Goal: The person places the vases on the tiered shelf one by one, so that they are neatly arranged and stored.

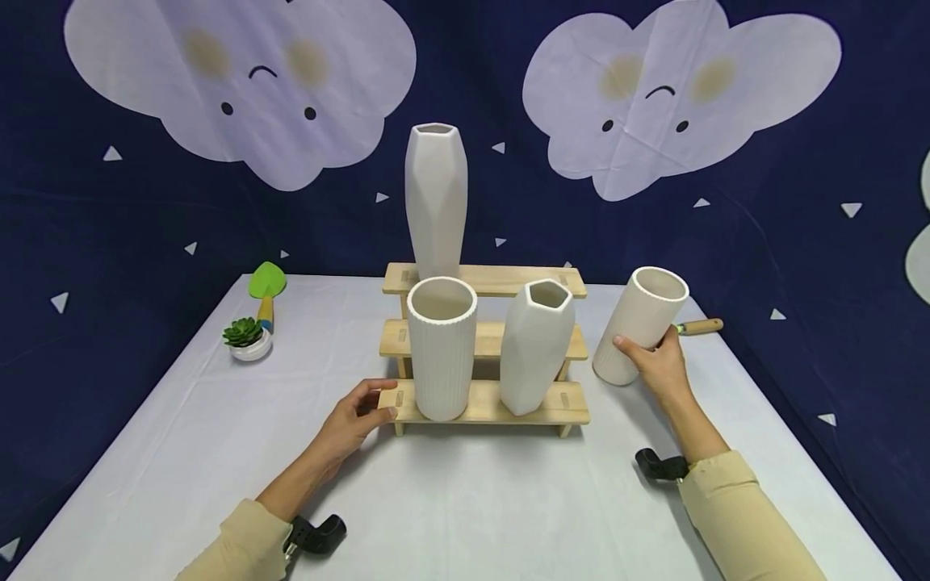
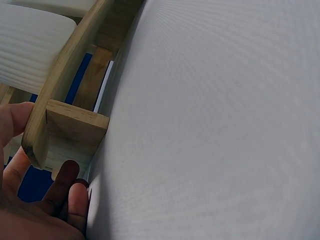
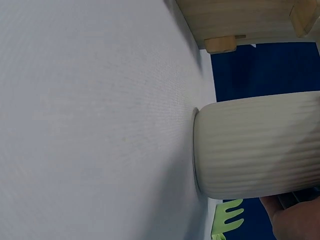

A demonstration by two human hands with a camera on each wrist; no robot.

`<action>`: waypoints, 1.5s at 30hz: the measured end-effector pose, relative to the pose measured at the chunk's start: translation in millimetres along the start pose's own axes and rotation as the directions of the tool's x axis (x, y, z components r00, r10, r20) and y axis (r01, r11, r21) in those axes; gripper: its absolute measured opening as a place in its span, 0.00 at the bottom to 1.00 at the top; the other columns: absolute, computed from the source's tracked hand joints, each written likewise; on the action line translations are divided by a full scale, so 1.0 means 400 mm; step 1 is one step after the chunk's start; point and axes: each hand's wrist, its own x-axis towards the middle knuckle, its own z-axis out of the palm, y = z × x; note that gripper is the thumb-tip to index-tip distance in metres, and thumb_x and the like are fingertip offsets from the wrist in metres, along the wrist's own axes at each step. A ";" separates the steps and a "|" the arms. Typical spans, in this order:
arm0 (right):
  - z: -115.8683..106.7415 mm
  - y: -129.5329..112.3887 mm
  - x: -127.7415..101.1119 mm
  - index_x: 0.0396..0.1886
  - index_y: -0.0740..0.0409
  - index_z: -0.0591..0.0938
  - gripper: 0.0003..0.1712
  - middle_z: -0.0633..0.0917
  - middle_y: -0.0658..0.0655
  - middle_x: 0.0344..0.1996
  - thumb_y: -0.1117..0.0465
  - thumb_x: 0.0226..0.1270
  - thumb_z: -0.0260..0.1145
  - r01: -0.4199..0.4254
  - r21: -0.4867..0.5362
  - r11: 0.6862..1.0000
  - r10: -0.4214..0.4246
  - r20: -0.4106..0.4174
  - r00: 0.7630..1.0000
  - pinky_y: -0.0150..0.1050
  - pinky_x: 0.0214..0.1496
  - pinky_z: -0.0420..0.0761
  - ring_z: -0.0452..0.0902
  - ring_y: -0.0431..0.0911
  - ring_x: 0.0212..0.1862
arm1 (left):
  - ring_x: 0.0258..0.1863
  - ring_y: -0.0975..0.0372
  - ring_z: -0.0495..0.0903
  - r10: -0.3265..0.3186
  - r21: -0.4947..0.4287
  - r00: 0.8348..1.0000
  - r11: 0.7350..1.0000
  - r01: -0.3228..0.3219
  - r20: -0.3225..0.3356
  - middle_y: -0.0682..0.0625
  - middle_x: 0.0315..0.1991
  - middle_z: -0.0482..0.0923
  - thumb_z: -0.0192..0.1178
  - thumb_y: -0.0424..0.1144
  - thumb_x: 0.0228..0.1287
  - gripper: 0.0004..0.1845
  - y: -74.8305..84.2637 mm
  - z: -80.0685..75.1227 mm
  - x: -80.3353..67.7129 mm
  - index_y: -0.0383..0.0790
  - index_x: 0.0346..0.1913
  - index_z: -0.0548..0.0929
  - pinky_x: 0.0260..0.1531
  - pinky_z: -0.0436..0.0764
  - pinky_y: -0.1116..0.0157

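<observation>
On vases [image 1: 639,327], no readable writing.

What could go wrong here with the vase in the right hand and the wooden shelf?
The ribbed vase is tilted in the right hand, so it might slip or tip onto the table. The left hand holds the wooden shelf; a nudge could topple the tall vase on top.

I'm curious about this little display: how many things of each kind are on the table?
White vases: 4
Wooden stepped stand: 1
Garden tools: 2, green scoop, wooden-handled tool
Potted succulent: 1
Total: 8
</observation>
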 end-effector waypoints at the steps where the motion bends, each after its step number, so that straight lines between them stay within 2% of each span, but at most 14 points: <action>1: 0.000 0.000 -0.001 0.69 0.64 0.52 0.48 0.66 0.65 0.64 0.52 0.58 0.68 0.001 0.001 1.000 -0.001 -0.002 1.000 0.52 0.66 0.64 0.65 0.56 0.63 | 0.46 0.60 0.72 -0.002 0.000 1.000 1.000 0.002 0.000 0.42 0.53 0.74 0.62 0.39 0.60 0.24 0.000 0.001 0.000 0.47 0.60 0.73 0.44 0.70 0.66; 8: -0.006 0.002 -0.006 0.69 0.63 0.53 0.47 0.67 0.64 0.63 0.52 0.58 0.68 0.005 -0.013 1.000 -0.005 -0.023 1.000 0.50 0.64 0.66 0.66 0.53 0.63 | 0.46 0.58 0.71 -0.004 -0.012 1.000 1.000 0.004 -0.003 0.43 0.53 0.74 0.62 0.38 0.60 0.23 -0.001 0.003 0.001 0.48 0.59 0.73 0.44 0.70 0.65; 16: -0.025 0.000 -0.009 0.71 0.57 0.53 0.47 0.68 0.60 0.64 0.53 0.58 0.69 0.004 -0.014 1.000 -0.004 -0.052 0.999 0.47 0.63 0.67 0.66 0.48 0.62 | 0.45 0.59 0.71 0.003 -0.007 1.000 1.000 -0.003 -0.003 0.42 0.53 0.74 0.62 0.38 0.60 0.23 0.000 0.001 0.000 0.47 0.59 0.73 0.43 0.70 0.66; 20: -0.037 -0.013 -0.017 0.70 0.58 0.54 0.47 0.68 0.60 0.64 0.52 0.58 0.69 -0.009 -0.023 1.000 0.008 -0.056 0.998 0.47 0.63 0.67 0.66 0.49 0.62 | 0.45 0.59 0.71 0.004 -0.013 1.000 1.000 -0.004 -0.002 0.41 0.53 0.74 0.62 0.38 0.60 0.24 0.005 0.000 -0.002 0.47 0.60 0.73 0.43 0.70 0.66; 25: -0.047 -0.038 -0.030 0.69 0.60 0.56 0.46 0.70 0.60 0.61 0.49 0.58 0.69 -0.006 -0.059 0.998 0.002 -0.068 0.998 0.40 0.57 0.70 0.68 0.46 0.58 | 0.46 0.59 0.71 0.003 -0.022 1.000 1.000 -0.003 0.001 0.41 0.54 0.74 0.62 0.39 0.60 0.24 0.009 0.000 -0.006 0.47 0.60 0.73 0.44 0.69 0.65; 30: -0.054 -0.071 -0.038 0.67 0.58 0.60 0.42 0.73 0.51 0.53 0.51 0.58 0.69 0.019 -0.048 0.999 -0.022 -0.078 0.997 0.30 0.50 0.71 0.70 0.36 0.51 | 0.47 0.58 0.71 0.005 -0.016 1.000 1.000 -0.005 0.004 0.41 0.54 0.73 0.62 0.39 0.60 0.24 0.007 -0.001 -0.004 0.46 0.60 0.73 0.44 0.69 0.65; 37: -0.064 -0.119 -0.044 0.65 0.53 0.61 0.39 0.72 0.40 0.47 0.53 0.57 0.70 0.045 -0.031 0.999 -0.047 -0.083 0.995 0.29 0.50 0.71 0.70 0.33 0.49 | 0.47 0.59 0.71 -0.002 -0.013 1.000 1.000 0.002 0.002 0.42 0.54 0.74 0.62 0.39 0.60 0.24 0.001 0.000 -0.001 0.47 0.60 0.73 0.45 0.70 0.65; 42: -0.068 -0.154 -0.045 0.63 0.52 0.63 0.38 0.72 0.38 0.44 0.56 0.56 0.71 0.068 0.012 0.998 -0.067 -0.088 0.994 0.25 0.48 0.71 0.71 0.31 0.48 | 0.46 0.59 0.72 0.001 -0.014 1.000 1.000 -0.001 -0.001 0.41 0.53 0.74 0.62 0.38 0.60 0.24 0.001 0.001 0.000 0.47 0.59 0.73 0.44 0.69 0.65; 45: -0.070 -0.173 -0.046 0.63 0.52 0.63 0.38 0.73 0.39 0.45 0.56 0.55 0.72 0.077 -0.005 0.997 -0.077 -0.097 0.992 0.26 0.47 0.72 0.72 0.31 0.48 | 0.45 0.60 0.71 -0.005 -0.015 1.000 1.000 0.005 0.002 0.42 0.53 0.74 0.62 0.38 0.60 0.24 0.003 0.001 -0.002 0.47 0.60 0.73 0.44 0.70 0.65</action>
